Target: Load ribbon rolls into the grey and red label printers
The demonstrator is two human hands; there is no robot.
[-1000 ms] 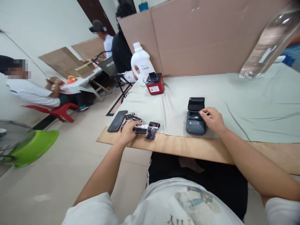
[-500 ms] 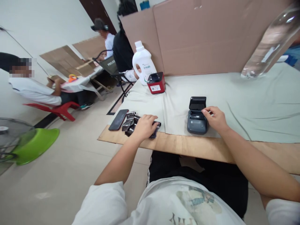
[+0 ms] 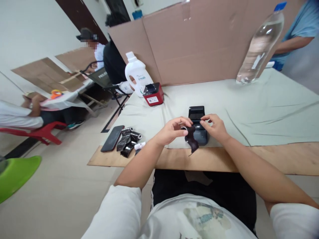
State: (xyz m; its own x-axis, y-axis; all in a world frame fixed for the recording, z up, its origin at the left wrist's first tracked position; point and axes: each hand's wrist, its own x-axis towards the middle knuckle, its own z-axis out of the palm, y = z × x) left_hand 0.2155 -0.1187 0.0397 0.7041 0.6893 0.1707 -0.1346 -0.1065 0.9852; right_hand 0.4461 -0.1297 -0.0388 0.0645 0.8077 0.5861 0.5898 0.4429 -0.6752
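My left hand is closed round a small roll of black ribbon, its loose end hanging down in front of the printer. A small dark grey label printer stands near the table's front edge with its lid raised. The thumb and fingers of my right hand are pinched at the printer's right side, beside the base of the lid. Left of my left forearm, several ribbon rolls lie in a loose heap, with a small white roll partly hidden by the forearm.
A black phone lies at the table's left edge. Behind stand a red box-shaped device, a white jug and a clear bottle, before a cardboard screen. Other people sit at the left; one is at the right.
My left hand moved right from the heap to the printer, picking up a ribbon roll on the way. The right hand stays at the printer. The camera view has turned slightly right.
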